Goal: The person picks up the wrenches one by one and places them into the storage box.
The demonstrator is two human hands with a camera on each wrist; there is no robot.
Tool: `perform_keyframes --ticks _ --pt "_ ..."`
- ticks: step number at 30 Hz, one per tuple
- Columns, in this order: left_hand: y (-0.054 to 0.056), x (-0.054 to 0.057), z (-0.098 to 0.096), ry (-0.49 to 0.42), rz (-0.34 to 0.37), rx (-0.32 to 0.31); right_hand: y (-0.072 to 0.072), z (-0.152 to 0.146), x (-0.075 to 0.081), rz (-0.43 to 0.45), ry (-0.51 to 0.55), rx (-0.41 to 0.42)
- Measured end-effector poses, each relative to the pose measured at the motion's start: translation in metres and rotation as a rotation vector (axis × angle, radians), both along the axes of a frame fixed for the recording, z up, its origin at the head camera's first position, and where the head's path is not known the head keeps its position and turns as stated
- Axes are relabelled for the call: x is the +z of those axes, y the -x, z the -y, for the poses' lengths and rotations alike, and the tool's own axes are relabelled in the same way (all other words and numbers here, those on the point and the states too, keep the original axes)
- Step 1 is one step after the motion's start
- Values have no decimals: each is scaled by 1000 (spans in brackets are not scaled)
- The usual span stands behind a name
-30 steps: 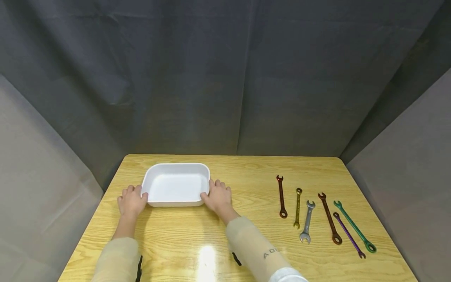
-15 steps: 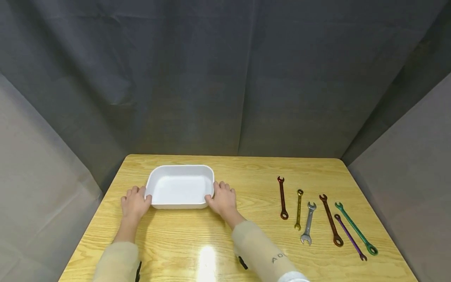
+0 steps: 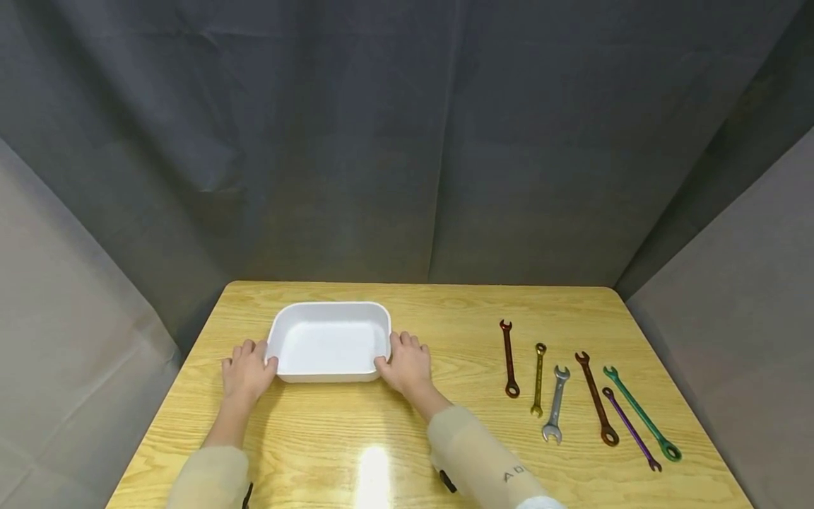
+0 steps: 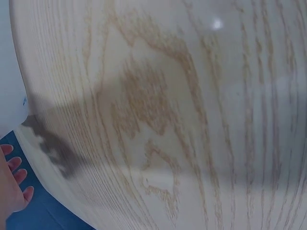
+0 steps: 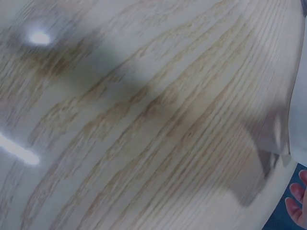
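Note:
A white rectangular tray (image 3: 329, 346) with rounded corners is on the left part of the table, held at both ends. My left hand (image 3: 246, 373) grips its left end near the front corner, thumb at the rim. At the opposite end, my right hand (image 3: 407, 364) holds the right side, its thumb over the front corner. The left wrist view catches the tray's side (image 4: 10, 81) at its left edge, with fingertips (image 4: 14, 163) below. Along the right edge of the right wrist view, part of the tray (image 5: 300, 115) and a few fingertips (image 5: 296, 191) show.
Several wrenches lie spread on the right half of the wooden table (image 3: 445, 318): a red one (image 3: 509, 359), a gold one (image 3: 538, 380), a silver one (image 3: 556, 404), a brown one (image 3: 596, 399), a purple one (image 3: 632, 429) and a green one (image 3: 642, 413). Grey curtains stand behind and beside.
Both hands have shifted the tray a little to the right and slightly nearer the front of the table, keeping hold of it. The wrenches stay where they were.

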State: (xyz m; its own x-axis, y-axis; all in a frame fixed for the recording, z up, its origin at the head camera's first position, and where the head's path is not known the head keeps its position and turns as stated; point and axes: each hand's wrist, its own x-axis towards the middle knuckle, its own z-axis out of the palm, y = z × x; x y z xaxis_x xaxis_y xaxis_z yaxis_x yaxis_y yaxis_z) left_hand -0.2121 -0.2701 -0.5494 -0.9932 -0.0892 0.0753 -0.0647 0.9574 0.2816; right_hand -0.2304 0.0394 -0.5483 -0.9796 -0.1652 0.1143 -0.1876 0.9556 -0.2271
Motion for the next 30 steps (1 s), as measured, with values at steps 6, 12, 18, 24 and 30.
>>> perform_keyframes --ticks 6,12,18,24,30 --pt "-2 0 -5 6 -4 -5 -3 -5 -2 -18 2 0" --pt "-5 0 -9 10 -15 -7 -5 -10 -5 -36 -9 -1" --pt "-8 -1 -15 18 -19 -8 -8 -16 -6 -68 -1 -1" --pt "-11 -3 -21 16 -28 -5 -10 -22 -9 -75 -16 -1" --pt "-14 -8 -26 4 -53 -3 -14 -28 -9 -90 2 2"
